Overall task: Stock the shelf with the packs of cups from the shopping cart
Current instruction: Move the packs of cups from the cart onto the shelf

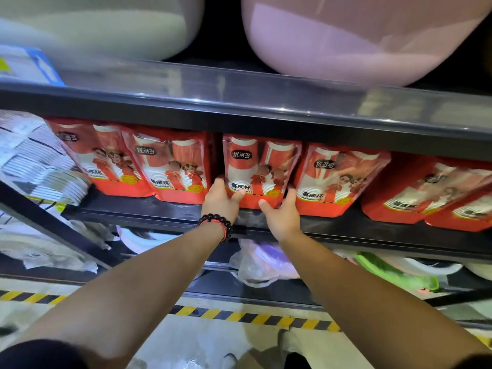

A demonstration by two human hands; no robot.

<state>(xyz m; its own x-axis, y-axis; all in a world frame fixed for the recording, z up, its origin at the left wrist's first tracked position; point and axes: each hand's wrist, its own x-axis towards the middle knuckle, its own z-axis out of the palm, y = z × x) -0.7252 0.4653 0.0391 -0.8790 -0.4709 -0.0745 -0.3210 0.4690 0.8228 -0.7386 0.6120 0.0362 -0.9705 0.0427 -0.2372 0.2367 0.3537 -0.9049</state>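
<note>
A red pack of cups point(259, 166) stands upright on the dark shelf point(149, 213), in the middle of a row of like packs. My left hand point(221, 199), with a bead bracelet at the wrist, grips its lower left edge, thumb on the front. My right hand point(282, 211) grips its lower right edge, fingers tucked behind the pack. Two packs point(175, 169) stand to its left, and another pack point(338, 179) leans to its right. More packs point(431, 193) lie flat at the far right. The shopping cart is out of view.
A white basin point(101, 25) and a pink basin point(359, 35) sit on the shelf above, its front rail point(239, 113) close over the packs. White packaged goods point(34, 161) fill the left. Bagged items point(261, 262) lie on the lower shelf. Yellow-black tape point(253, 316) marks the floor.
</note>
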